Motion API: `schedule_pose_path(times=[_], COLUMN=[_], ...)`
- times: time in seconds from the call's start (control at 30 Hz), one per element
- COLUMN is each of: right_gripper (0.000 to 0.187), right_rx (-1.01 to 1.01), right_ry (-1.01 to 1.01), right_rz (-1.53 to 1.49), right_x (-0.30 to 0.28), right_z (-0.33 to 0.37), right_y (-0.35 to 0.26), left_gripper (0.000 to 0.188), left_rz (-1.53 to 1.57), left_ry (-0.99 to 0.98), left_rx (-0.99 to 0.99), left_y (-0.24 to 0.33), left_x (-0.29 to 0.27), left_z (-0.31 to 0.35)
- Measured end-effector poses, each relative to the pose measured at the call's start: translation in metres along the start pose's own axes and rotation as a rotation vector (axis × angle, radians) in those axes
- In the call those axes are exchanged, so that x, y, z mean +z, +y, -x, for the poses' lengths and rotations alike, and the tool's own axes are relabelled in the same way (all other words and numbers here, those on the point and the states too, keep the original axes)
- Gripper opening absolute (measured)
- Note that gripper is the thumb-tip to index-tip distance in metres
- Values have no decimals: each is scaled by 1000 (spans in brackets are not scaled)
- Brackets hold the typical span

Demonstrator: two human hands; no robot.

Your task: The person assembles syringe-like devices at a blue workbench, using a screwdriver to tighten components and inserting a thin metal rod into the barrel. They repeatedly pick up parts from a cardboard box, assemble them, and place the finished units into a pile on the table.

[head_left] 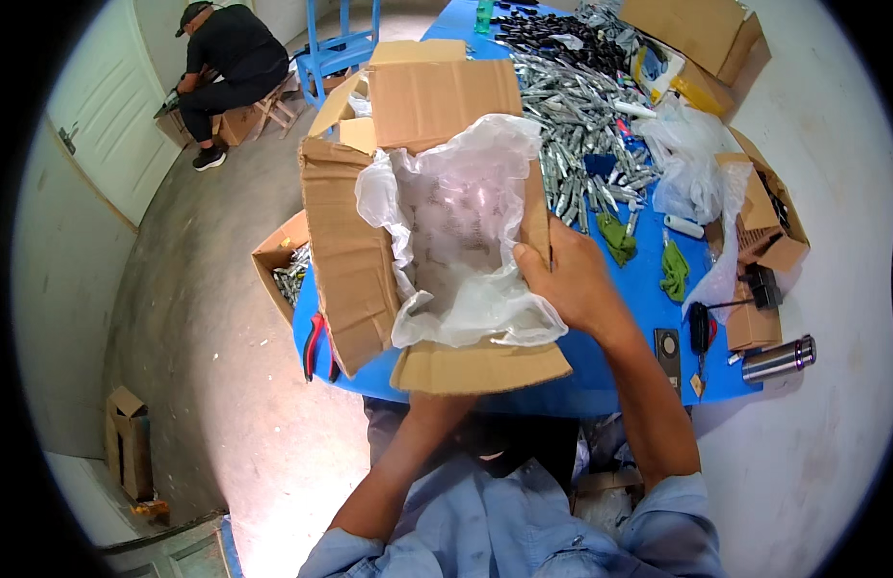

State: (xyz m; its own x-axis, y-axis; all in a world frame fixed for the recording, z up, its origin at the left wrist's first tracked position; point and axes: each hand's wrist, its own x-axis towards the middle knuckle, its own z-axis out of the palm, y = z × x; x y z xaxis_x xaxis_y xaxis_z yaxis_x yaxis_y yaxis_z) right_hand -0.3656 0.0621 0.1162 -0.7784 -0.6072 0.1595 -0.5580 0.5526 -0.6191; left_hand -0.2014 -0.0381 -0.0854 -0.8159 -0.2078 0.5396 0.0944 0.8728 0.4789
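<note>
An open cardboard box (352, 260), its flaps spread outward, is in front of me above the blue-covered table (562, 385). Crumpled clear plastic (466, 313) lines it and folds over its rims; the inside looks pale pinkish through the film. My right hand (567, 275) grips the box's right wall, thumb on the inner side and fingers on the outside. Below the near flap, my left hand (445, 405) goes underneath the box; its fingers are hidden. Red-handled pliers (316, 345) lie left of the box at the table edge.
Beyond the box is a heap of silvery pen-like pieces (572, 116), with black pieces (552, 39) behind. At right are plastic bags (685, 159), an open carton (784, 252) and a steel flask (779, 359). Another person (230, 58) sits far left near a blue chair (336, 58).
</note>
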Motion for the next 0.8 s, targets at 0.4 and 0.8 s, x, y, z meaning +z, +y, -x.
schedule_pose_path(times=[0.4, 0.8], right_gripper=[35, 52], right_rx=[120, 380], right_ry=[143, 243], right_rz=[66, -209], right_x=[-68, -124], right_z=[106, 128], right_y=[62, 223], left_gripper=[43, 19], left_rz=[299, -98], left_ry=[-358, 5], left_rx=[-334, -123], left_y=[-12, 20], left_x=[-12, 1], left_z=[47, -6])
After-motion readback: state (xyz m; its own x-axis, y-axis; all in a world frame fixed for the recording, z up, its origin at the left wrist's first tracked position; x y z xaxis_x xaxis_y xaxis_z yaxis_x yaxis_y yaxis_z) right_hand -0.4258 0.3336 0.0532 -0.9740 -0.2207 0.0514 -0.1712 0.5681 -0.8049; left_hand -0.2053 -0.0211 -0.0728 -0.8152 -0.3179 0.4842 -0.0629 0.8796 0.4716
